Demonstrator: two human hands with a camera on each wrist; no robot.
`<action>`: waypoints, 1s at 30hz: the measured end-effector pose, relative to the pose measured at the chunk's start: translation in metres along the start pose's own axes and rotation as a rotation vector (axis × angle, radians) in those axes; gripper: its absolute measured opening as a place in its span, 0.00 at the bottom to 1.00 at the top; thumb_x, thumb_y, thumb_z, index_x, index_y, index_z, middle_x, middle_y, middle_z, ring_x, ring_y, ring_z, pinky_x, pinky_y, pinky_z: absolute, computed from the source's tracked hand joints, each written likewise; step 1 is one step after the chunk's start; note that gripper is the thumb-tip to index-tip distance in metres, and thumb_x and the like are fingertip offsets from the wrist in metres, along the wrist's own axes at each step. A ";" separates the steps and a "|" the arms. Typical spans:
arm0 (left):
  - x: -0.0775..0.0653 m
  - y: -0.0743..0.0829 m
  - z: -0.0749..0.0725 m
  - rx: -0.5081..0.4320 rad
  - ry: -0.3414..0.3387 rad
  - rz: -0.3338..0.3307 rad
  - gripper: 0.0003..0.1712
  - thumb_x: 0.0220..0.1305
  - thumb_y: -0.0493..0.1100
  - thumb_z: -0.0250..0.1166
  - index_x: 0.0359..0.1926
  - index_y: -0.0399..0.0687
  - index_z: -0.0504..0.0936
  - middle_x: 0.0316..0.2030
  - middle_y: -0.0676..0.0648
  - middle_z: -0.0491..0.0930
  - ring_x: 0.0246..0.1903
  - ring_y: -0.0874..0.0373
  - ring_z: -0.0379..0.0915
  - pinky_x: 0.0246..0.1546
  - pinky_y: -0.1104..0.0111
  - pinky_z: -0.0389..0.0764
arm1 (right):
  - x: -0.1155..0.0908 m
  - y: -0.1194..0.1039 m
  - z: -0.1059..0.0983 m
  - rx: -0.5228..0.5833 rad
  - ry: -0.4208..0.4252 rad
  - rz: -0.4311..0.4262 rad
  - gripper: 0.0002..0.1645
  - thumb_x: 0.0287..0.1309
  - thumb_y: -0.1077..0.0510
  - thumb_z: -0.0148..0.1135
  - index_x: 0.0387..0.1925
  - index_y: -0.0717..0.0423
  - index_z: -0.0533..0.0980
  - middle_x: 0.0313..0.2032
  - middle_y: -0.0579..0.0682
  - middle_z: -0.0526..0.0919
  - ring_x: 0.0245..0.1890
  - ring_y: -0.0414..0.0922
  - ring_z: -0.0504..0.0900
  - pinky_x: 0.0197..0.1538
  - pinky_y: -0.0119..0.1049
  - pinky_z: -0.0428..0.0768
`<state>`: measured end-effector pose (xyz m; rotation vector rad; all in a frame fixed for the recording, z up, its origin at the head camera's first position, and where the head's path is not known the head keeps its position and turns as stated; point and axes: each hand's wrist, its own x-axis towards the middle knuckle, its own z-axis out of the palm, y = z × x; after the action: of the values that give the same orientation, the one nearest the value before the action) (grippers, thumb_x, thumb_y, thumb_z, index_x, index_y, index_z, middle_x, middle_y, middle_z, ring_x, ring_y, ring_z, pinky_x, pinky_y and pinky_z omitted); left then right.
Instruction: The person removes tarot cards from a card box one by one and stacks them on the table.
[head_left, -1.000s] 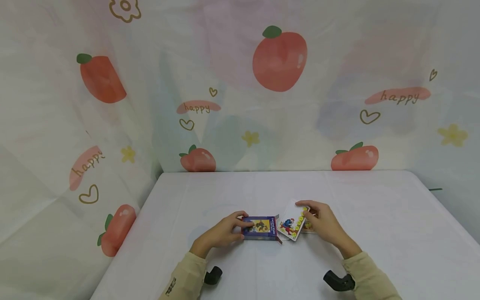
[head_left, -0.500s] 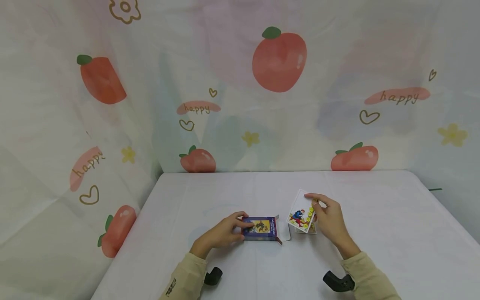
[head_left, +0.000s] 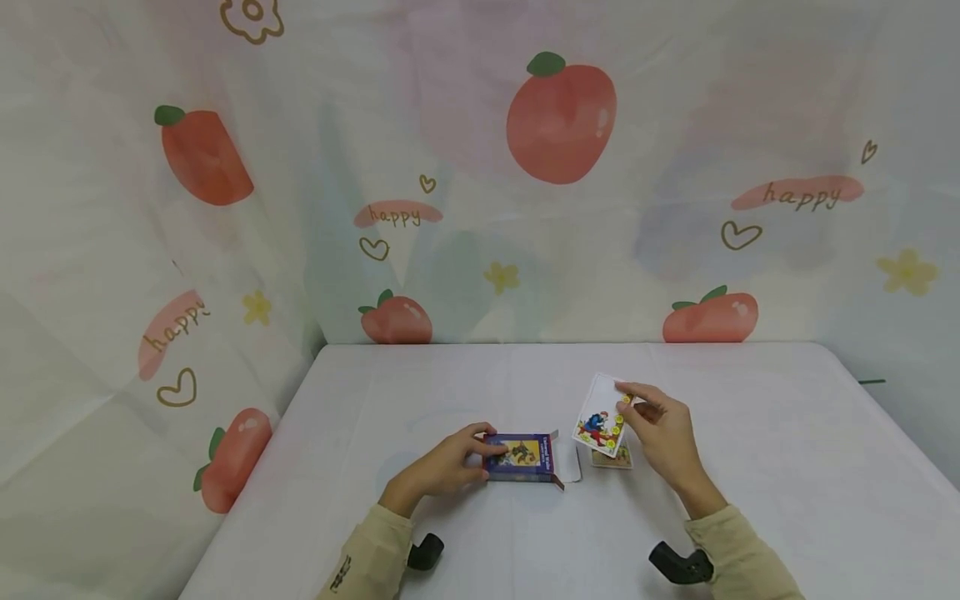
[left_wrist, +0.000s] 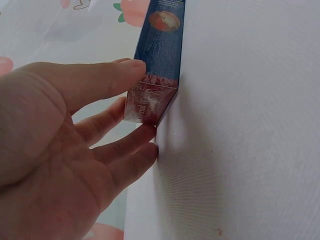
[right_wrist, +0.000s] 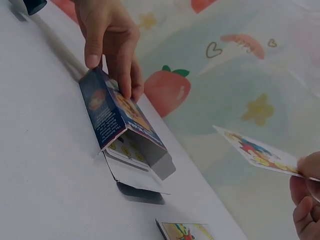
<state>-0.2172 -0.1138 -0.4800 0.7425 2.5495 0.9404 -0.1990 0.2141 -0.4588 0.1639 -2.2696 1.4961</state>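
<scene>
My left hand (head_left: 442, 460) grips a dark blue card box (head_left: 517, 469) at its closed end, thumb on one edge and fingertips along the others. The box lies on the table, its mouth facing right with the white flap (head_left: 570, 467) folded out. Through that mouth, cards (right_wrist: 127, 154) show inside in the right wrist view. My right hand (head_left: 663, 433) pinches a tilted illustrated card (head_left: 597, 421) with yellow circles by its right edge, raised above the table. Partly behind it in the head view, a small stack of picture cards (head_left: 611, 461) lies on the table.
A white cloth covers the table (head_left: 525, 546). Behind it and to the left hangs a fruit-patterned cloth backdrop (head_left: 465, 150). Black curved pieces (head_left: 426, 552) sit at both wrists, close over the tabletop.
My right hand has lifted the card away from the box's mouth, up and to the right, uncovering the flap and part of the small stack. My left hand and the box have stayed in place.
</scene>
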 end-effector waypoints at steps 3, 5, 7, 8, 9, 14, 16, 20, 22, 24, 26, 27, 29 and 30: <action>0.000 0.000 0.001 0.005 -0.001 0.000 0.26 0.67 0.37 0.67 0.65 0.55 0.80 0.72 0.47 0.65 0.75 0.45 0.59 0.74 0.47 0.64 | 0.000 0.000 -0.002 -0.027 -0.035 0.014 0.23 0.62 0.71 0.63 0.59 0.68 0.78 0.56 0.64 0.79 0.38 0.30 0.74 0.39 0.15 0.74; 0.000 0.000 0.001 0.003 -0.001 0.001 0.26 0.67 0.36 0.67 0.65 0.54 0.80 0.72 0.47 0.65 0.75 0.45 0.59 0.74 0.47 0.64 | 0.001 -0.001 -0.003 -0.044 -0.059 0.025 0.27 0.61 0.73 0.60 0.63 0.66 0.75 0.59 0.65 0.77 0.39 0.31 0.74 0.40 0.15 0.74; 0.000 0.000 0.001 0.001 0.000 0.004 0.26 0.67 0.36 0.67 0.65 0.54 0.80 0.72 0.47 0.65 0.75 0.45 0.58 0.74 0.47 0.64 | 0.001 0.000 -0.004 -0.058 -0.075 0.036 0.29 0.62 0.73 0.58 0.65 0.65 0.74 0.61 0.66 0.75 0.40 0.31 0.73 0.40 0.15 0.73; 0.000 0.000 0.001 0.003 0.000 0.005 0.26 0.66 0.36 0.67 0.65 0.54 0.80 0.72 0.47 0.65 0.75 0.45 0.58 0.74 0.47 0.64 | 0.001 0.000 -0.004 -0.071 -0.083 0.039 0.29 0.62 0.73 0.57 0.66 0.65 0.73 0.61 0.66 0.75 0.41 0.31 0.73 0.40 0.15 0.74; -0.001 0.000 0.001 0.004 0.000 0.006 0.26 0.66 0.36 0.67 0.65 0.54 0.80 0.72 0.47 0.65 0.75 0.45 0.58 0.74 0.47 0.64 | 0.001 0.000 -0.004 -0.077 -0.088 0.042 0.29 0.63 0.72 0.56 0.67 0.64 0.72 0.61 0.66 0.75 0.41 0.32 0.72 0.40 0.15 0.73; -0.001 0.000 0.000 0.015 0.005 0.011 0.26 0.66 0.36 0.67 0.65 0.53 0.80 0.72 0.47 0.65 0.74 0.45 0.59 0.74 0.47 0.64 | 0.003 0.004 -0.004 -0.073 -0.099 0.039 0.27 0.67 0.71 0.54 0.67 0.65 0.72 0.60 0.68 0.78 0.41 0.31 0.74 0.40 0.16 0.75; -0.001 0.000 -0.001 0.012 0.005 0.013 0.26 0.66 0.36 0.67 0.65 0.53 0.80 0.72 0.46 0.65 0.74 0.45 0.59 0.74 0.47 0.64 | 0.004 0.007 -0.004 -0.086 -0.100 0.043 0.26 0.67 0.71 0.53 0.66 0.65 0.72 0.59 0.69 0.78 0.40 0.29 0.75 0.38 0.18 0.76; 0.000 0.000 0.000 0.009 0.003 0.012 0.26 0.66 0.36 0.67 0.65 0.53 0.80 0.72 0.46 0.65 0.74 0.45 0.59 0.74 0.47 0.64 | 0.004 0.014 -0.004 -0.138 -0.107 0.073 0.25 0.68 0.72 0.50 0.65 0.65 0.73 0.54 0.70 0.80 0.32 0.30 0.74 0.28 0.24 0.75; 0.000 0.000 0.000 0.010 0.002 0.012 0.26 0.66 0.36 0.67 0.65 0.53 0.80 0.72 0.46 0.65 0.74 0.45 0.59 0.74 0.48 0.64 | 0.004 0.017 -0.004 -0.150 -0.123 0.085 0.25 0.68 0.72 0.50 0.65 0.65 0.73 0.52 0.71 0.79 0.29 0.31 0.73 0.25 0.27 0.74; 0.000 0.000 0.000 0.009 0.003 0.010 0.26 0.66 0.36 0.67 0.65 0.53 0.80 0.72 0.46 0.65 0.74 0.45 0.59 0.74 0.48 0.64 | 0.003 0.021 -0.004 -0.158 -0.144 0.094 0.25 0.68 0.72 0.51 0.65 0.66 0.72 0.52 0.71 0.78 0.29 0.32 0.74 0.25 0.27 0.74; 0.000 0.000 0.001 0.005 0.003 0.008 0.26 0.66 0.35 0.67 0.65 0.53 0.80 0.71 0.47 0.65 0.74 0.45 0.59 0.74 0.48 0.64 | 0.003 0.023 -0.003 -0.163 -0.157 0.101 0.24 0.68 0.72 0.52 0.65 0.67 0.73 0.52 0.71 0.77 0.30 0.32 0.75 0.27 0.26 0.75; 0.000 0.000 0.001 0.002 0.004 0.007 0.26 0.66 0.35 0.67 0.65 0.53 0.80 0.71 0.47 0.65 0.74 0.45 0.60 0.74 0.48 0.64 | 0.003 0.024 -0.003 -0.164 -0.160 0.107 0.24 0.68 0.72 0.53 0.64 0.67 0.73 0.53 0.71 0.77 0.30 0.32 0.75 0.27 0.26 0.75; 0.000 0.000 0.001 -0.001 0.004 0.003 0.26 0.67 0.36 0.67 0.65 0.54 0.80 0.71 0.47 0.65 0.74 0.46 0.60 0.74 0.48 0.64 | 0.002 0.027 -0.003 -0.176 -0.161 0.116 0.23 0.67 0.71 0.54 0.63 0.68 0.74 0.53 0.71 0.79 0.31 0.32 0.76 0.28 0.25 0.75; 0.000 0.000 0.001 -0.002 0.003 0.002 0.26 0.67 0.36 0.67 0.65 0.54 0.80 0.71 0.47 0.65 0.73 0.46 0.60 0.74 0.48 0.64 | 0.002 0.028 -0.002 -0.179 -0.160 0.120 0.23 0.67 0.71 0.55 0.62 0.68 0.75 0.53 0.71 0.80 0.31 0.32 0.76 0.29 0.25 0.75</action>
<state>-0.2170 -0.1135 -0.4808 0.7437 2.5512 0.9449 -0.2092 0.2281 -0.4810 0.0994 -2.5692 1.3712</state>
